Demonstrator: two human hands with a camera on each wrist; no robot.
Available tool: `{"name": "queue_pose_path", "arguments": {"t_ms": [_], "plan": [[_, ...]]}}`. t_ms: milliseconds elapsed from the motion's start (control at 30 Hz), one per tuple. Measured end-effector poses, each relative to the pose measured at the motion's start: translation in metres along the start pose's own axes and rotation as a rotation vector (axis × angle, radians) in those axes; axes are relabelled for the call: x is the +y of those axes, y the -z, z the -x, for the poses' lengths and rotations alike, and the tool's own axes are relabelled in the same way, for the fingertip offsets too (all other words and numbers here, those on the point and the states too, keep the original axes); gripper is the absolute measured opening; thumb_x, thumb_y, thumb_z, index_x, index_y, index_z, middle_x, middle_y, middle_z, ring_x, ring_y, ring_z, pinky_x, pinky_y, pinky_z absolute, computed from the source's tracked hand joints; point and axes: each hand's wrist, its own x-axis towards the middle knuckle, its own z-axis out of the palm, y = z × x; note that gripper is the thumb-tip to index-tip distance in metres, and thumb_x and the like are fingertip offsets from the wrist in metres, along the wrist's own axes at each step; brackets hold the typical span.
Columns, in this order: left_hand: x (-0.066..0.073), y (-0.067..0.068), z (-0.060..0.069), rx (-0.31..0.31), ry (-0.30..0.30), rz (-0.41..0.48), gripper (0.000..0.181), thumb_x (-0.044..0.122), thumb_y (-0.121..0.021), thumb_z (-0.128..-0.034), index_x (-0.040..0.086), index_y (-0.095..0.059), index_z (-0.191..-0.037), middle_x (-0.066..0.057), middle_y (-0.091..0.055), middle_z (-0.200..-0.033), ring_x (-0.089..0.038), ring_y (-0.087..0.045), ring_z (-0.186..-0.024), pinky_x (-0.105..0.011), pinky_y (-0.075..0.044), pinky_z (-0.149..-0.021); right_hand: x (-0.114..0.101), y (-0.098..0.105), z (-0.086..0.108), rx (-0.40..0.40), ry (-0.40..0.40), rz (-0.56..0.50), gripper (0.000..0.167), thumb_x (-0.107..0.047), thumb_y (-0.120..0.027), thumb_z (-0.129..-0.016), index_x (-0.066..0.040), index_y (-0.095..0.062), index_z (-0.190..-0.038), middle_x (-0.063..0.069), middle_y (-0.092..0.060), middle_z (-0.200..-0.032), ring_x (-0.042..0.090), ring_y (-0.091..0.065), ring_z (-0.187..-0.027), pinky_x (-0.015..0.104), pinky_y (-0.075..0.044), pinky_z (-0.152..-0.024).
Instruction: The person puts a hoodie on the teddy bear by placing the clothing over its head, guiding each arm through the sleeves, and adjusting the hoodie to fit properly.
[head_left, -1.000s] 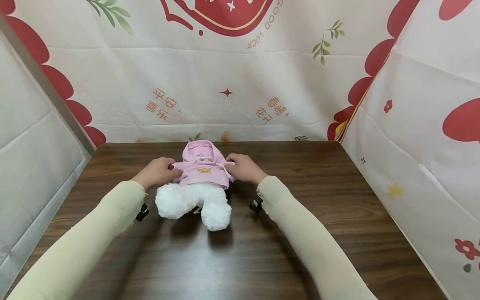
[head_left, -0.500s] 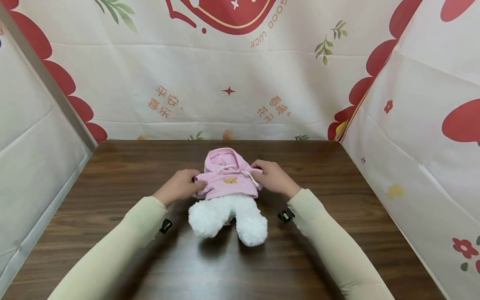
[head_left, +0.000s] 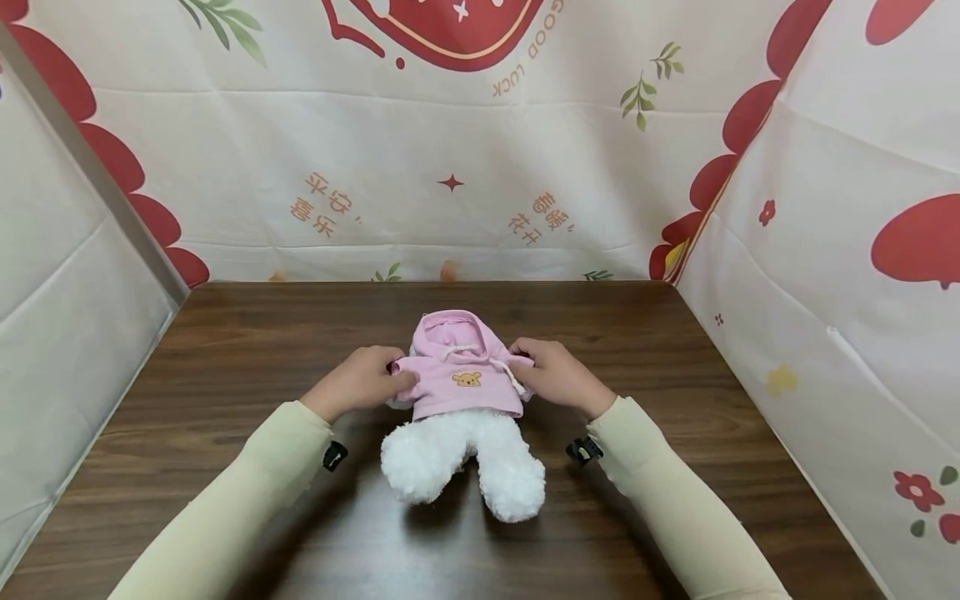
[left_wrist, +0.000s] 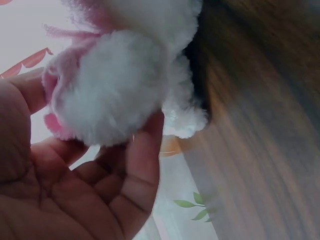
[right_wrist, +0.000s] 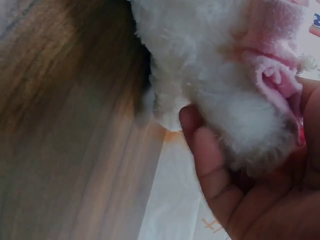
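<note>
A white plush toy [head_left: 431, 457] lies on its back, fluffy legs toward me. A small pink hoodie [head_left: 442, 393] with a bear-face patch and white cords covers its front. The toy's head does not show at the hood opening. My left hand [head_left: 358, 383] grips the toy's arm at the left sleeve; in the left wrist view, thumb and fingers [left_wrist: 142, 170] curl round white fur and pink cloth. On the other side my right hand [head_left: 558, 375] pinches the right sleeve, and the right wrist view has its fingers [right_wrist: 210, 160] round the other furry arm [right_wrist: 250, 135].
The toy lies on a dark wood-grain table [head_left: 645, 350]. A printed white cloth [head_left: 390, 133] with red scallops hangs along the back edge, and more white cloth [head_left: 840, 250] walls the right side. Black wrist cameras [head_left: 583, 451] sit below both cuffs.
Both hands have shifted the plush toy and hoodie to the right and nearer to me, mostly in the first half second. Both grips look the same.
</note>
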Motion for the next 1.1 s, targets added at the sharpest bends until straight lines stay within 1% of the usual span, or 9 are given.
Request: {"name": "queue_pose_path", "arguments": {"t_ms": [233, 400, 533, 633, 700, 800, 900, 1000, 1100], "plan": [[0.009, 0.012, -0.009, 0.055, -0.048, -0.014, 0.029, 0.019, -0.062, -0.0923, 0.013, -0.047, -0.069, 0.002, -0.041, -0.060, -0.014, -0.041, -0.057, -0.031, -0.035, -0.055, -0.011, 0.014, -0.010, 0.006, 0.046, 0.086, 0.009, -0.018, -0.058, -0.099, -0.011, -0.065, -0.098, -0.001, -0.058, -0.070, 0.014, -0.054, -0.059, 0.031, -0.047, -0.053], [0.025, 0.032, -0.021, 0.099, -0.053, -0.036, 0.027, 0.021, -0.062, -0.0954, 0.011, -0.050, -0.074, -0.001, -0.042, -0.063, -0.016, -0.042, -0.058, -0.032, -0.036, -0.054, -0.028, 0.036, -0.023, 0.054, 0.050, 0.129, 0.009, -0.019, -0.057, -0.101, -0.013, -0.063, -0.101, 0.003, -0.057, -0.074, 0.017, -0.053, -0.061, 0.032, -0.045, -0.053], [0.036, 0.054, -0.039, 0.117, -0.048, -0.019, 0.026, 0.022, -0.059, -0.0986, 0.009, -0.050, -0.078, -0.005, -0.045, -0.067, -0.018, -0.043, -0.059, -0.032, -0.038, -0.053, -0.036, 0.055, -0.043, 0.063, 0.029, 0.070, 0.011, -0.019, -0.053, -0.103, -0.011, -0.061, -0.103, 0.011, -0.061, -0.078, 0.027, -0.058, -0.064, 0.033, -0.047, -0.053], [0.039, 0.067, -0.056, 0.135, -0.035, 0.003, 0.026, 0.023, -0.056, -0.1000, 0.008, -0.049, -0.080, -0.007, -0.046, -0.070, -0.019, -0.043, -0.060, -0.032, -0.037, -0.053, -0.038, 0.065, -0.063, 0.075, 0.003, 0.032, 0.013, -0.020, -0.051, -0.103, -0.009, -0.059, -0.103, 0.014, -0.061, -0.079, 0.032, -0.060, -0.068, 0.033, -0.048, -0.054], [0.037, 0.073, -0.070, 0.168, -0.028, 0.004, 0.027, 0.023, -0.056, -0.0998, 0.006, -0.049, -0.080, -0.007, -0.045, -0.070, -0.019, -0.042, -0.061, -0.032, -0.036, -0.053, -0.037, 0.068, -0.078, 0.091, -0.022, 0.007, 0.014, -0.020, -0.051, -0.103, -0.009, -0.059, -0.105, 0.013, -0.061, -0.081, 0.034, -0.061, -0.070, 0.033, -0.048, -0.055], [0.033, 0.076, -0.090, 0.223, -0.002, -0.030, 0.026, 0.023, -0.056, -0.0995, 0.005, -0.050, -0.082, -0.008, -0.045, -0.072, -0.021, -0.043, -0.063, -0.034, -0.036, -0.055, -0.034, 0.071, -0.098, 0.109, -0.050, -0.009, 0.015, -0.020, -0.051, -0.103, -0.008, -0.060, -0.105, 0.013, -0.060, -0.082, 0.030, -0.059, -0.069, 0.032, -0.047, -0.056], [0.027, 0.073, -0.107, 0.263, 0.035, -0.053, 0.022, 0.022, -0.055, -0.0996, 0.002, -0.056, -0.091, -0.011, -0.050, -0.079, -0.024, -0.048, -0.071, -0.035, -0.040, -0.060, -0.027, 0.072, -0.115, 0.104, -0.081, -0.032, 0.016, -0.021, -0.052, -0.103, -0.007, -0.060, -0.106, 0.012, -0.060, -0.083, 0.025, -0.058, -0.066, 0.031, -0.047, -0.057], [0.021, 0.069, -0.122, 0.302, 0.071, -0.055, 0.022, 0.023, -0.055, -0.0996, 0.001, -0.060, -0.100, -0.012, -0.054, -0.087, -0.027, -0.051, -0.079, -0.036, -0.041, -0.065, -0.019, 0.073, -0.129, 0.105, -0.115, -0.063, 0.016, -0.020, -0.052, -0.103, -0.005, -0.058, -0.107, 0.012, -0.060, -0.084, 0.026, -0.058, -0.068, 0.032, -0.048, -0.059], [0.011, 0.061, -0.135, 0.326, 0.077, -0.077, 0.021, 0.023, -0.054, -0.0994, 0.002, -0.059, -0.095, -0.010, -0.052, -0.082, -0.025, -0.050, -0.074, -0.035, -0.040, -0.062, -0.007, 0.069, -0.141, 0.114, -0.139, -0.072, 0.017, -0.019, -0.052, -0.103, -0.005, -0.059, -0.108, 0.012, -0.061, -0.083, 0.027, -0.060, -0.068, 0.036, -0.050, -0.060]]}}
